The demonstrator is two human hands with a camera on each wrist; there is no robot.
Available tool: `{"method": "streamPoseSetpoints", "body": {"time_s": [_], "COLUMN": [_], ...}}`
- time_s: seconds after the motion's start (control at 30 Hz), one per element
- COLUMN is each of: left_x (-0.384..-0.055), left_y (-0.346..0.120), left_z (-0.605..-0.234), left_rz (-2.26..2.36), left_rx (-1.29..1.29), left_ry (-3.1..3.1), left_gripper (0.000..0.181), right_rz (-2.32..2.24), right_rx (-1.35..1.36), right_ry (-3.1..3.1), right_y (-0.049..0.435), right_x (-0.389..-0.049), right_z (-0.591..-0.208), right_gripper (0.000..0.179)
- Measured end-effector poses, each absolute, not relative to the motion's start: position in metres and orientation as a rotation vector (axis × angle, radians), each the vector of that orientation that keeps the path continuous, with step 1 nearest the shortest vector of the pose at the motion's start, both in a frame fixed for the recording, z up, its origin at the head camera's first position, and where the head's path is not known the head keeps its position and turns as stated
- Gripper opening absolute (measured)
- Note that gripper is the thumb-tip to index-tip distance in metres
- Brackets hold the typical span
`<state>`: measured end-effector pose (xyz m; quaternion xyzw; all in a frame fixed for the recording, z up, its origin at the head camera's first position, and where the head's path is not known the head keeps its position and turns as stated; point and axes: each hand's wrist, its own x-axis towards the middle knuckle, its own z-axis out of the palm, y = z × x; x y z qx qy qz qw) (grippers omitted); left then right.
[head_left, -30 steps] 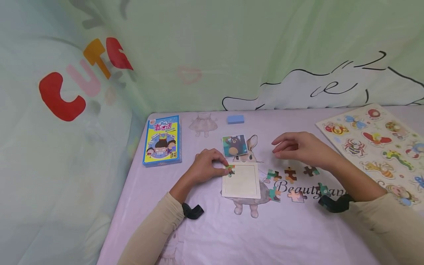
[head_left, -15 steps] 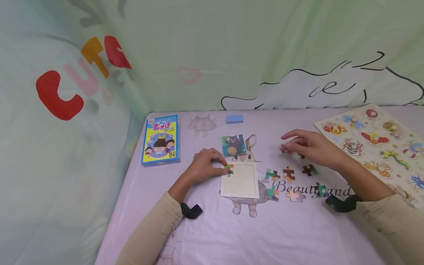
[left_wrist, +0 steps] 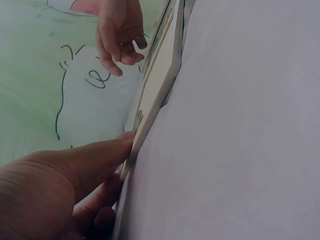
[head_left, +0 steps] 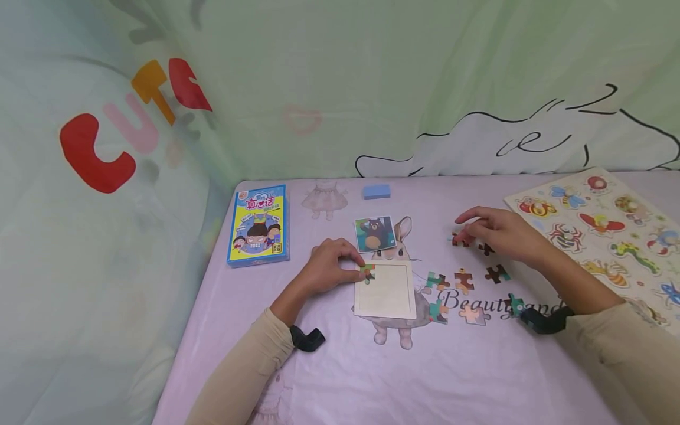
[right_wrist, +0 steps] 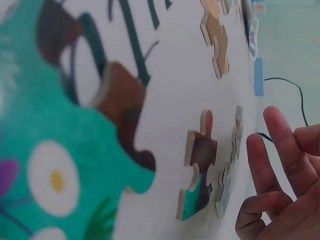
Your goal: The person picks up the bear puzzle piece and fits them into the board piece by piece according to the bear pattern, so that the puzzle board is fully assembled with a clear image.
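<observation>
My left hand (head_left: 330, 268) pinches the upper left edge of a pale square puzzle tray (head_left: 388, 298). In the left wrist view the thumb lies on top of the tray (left_wrist: 160, 75), with fingers at its underside. One green and brown corner piece (head_left: 370, 273) sits in that corner, beside the thumb. My right hand (head_left: 502, 233) hovers with bent, relaxed fingers over a brown puzzle piece (head_left: 461, 239) and a dark piece (head_left: 486, 249). In the right wrist view the fingers (right_wrist: 280, 170) hold nothing and are apart from the pieces.
Several loose puzzle pieces (head_left: 473, 314) lie right of the tray. A bear picture card (head_left: 374, 234) lies behind it, a blue block (head_left: 376, 192) farther back. A yellow and blue box (head_left: 258, 227) stands left. An insect puzzle board (head_left: 600, 236) lies at the right.
My right hand has moved a little right, and the brown piece under its fingertips has come into view. The left hand stays on the tray corner.
</observation>
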<state>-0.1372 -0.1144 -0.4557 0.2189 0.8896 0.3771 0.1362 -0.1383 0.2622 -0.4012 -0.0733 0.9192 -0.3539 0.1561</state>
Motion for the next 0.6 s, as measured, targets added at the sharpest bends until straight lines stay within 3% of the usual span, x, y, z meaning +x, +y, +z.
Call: {"method": "streamPoseSetpoints", "body": {"time_s": [0.6], "left_x": [-0.137], "left_y": [-0.115], "left_z": [-0.454], "left_rz": [1.088], "left_rx": [0.640], "left_ry": [2.574], "left_gripper": [0.017], "right_rz": [-0.932], "right_rx": [-0.300], "right_ry": [2.634], "right_y": [0.266], "right_x": [-0.152], "right_z": [-0.414], "right_gripper": [0.039]}}
